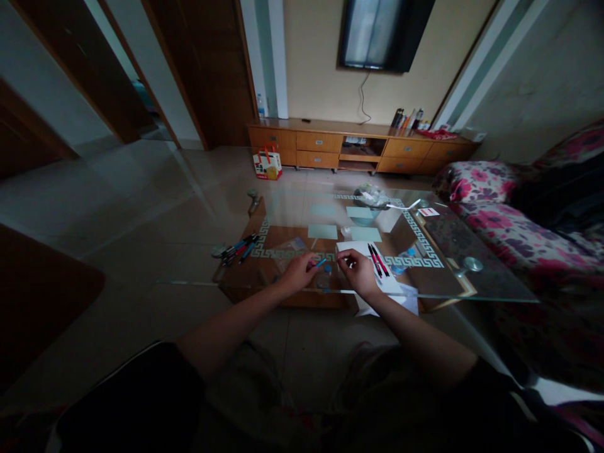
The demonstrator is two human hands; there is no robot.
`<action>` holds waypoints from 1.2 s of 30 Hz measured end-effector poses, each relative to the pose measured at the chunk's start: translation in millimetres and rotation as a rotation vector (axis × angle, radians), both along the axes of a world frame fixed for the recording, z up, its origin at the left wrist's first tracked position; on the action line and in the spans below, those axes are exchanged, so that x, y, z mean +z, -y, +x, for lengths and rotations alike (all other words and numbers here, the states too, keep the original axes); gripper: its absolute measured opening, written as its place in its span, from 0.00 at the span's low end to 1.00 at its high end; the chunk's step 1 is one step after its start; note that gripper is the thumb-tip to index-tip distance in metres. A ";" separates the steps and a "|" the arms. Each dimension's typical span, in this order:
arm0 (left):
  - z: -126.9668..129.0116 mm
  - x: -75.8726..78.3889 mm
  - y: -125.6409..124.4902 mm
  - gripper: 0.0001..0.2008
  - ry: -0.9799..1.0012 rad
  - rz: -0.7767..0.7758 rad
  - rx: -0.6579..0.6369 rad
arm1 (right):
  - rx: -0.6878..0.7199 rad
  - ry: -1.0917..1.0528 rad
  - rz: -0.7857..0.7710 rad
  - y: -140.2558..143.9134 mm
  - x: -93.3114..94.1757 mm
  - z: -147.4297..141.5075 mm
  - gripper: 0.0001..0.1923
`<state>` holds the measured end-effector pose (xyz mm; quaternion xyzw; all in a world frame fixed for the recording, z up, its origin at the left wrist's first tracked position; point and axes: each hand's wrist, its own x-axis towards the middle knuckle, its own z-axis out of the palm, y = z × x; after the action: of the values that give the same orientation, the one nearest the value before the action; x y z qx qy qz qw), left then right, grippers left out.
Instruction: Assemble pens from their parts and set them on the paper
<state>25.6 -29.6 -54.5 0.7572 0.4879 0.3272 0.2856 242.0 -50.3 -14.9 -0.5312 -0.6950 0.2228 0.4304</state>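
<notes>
Left grip (298,272): fingers closed in a pinch on a slim blue piece (321,262), perhaps part of a pen; its free end sticks out past the fingertips.
Right grip (357,270): fingers curl in toward the thumb, nearly closed; whether they pinch anything small I cannot tell.
Blue piece: lies off the left fingertips, its long axis running toward about 2 o'clock; the free end points across a small gap to the right fingertips, which sit near 3 o'clock of it. The left hand is the nearer, having hold of it.
Red-and-black pens (378,260): two, side by side at about 2 o'clock from the right grip, long axes running 11 to 5, on a white sheet or box (392,285).
Pen pile (238,248): loosely heaped near 10 o'clock from the left grip, well apart from it.
Surface: a clear glass tabletop (507,277) with a Greek-key border; a plastic bag (370,194) lies toward its 1 o'clock side.
Room: dim; a wooden cabinet (316,141) stands at 12 o'clock under a wall television (382,34), a carrier bag (267,165) on the floor toward 11, a floral sofa (486,182) toward 2.
</notes>
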 end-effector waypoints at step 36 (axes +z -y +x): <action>9.7 21.2 16.1 0.09 0.143 -0.026 -0.259 | 0.105 -0.145 -0.018 9.9 8.6 -8.0 0.13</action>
<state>35.3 -45.6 -33.3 0.7846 0.3687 0.3345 0.3694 234.0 -60.1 -6.3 -0.4806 -0.6868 0.2891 0.4623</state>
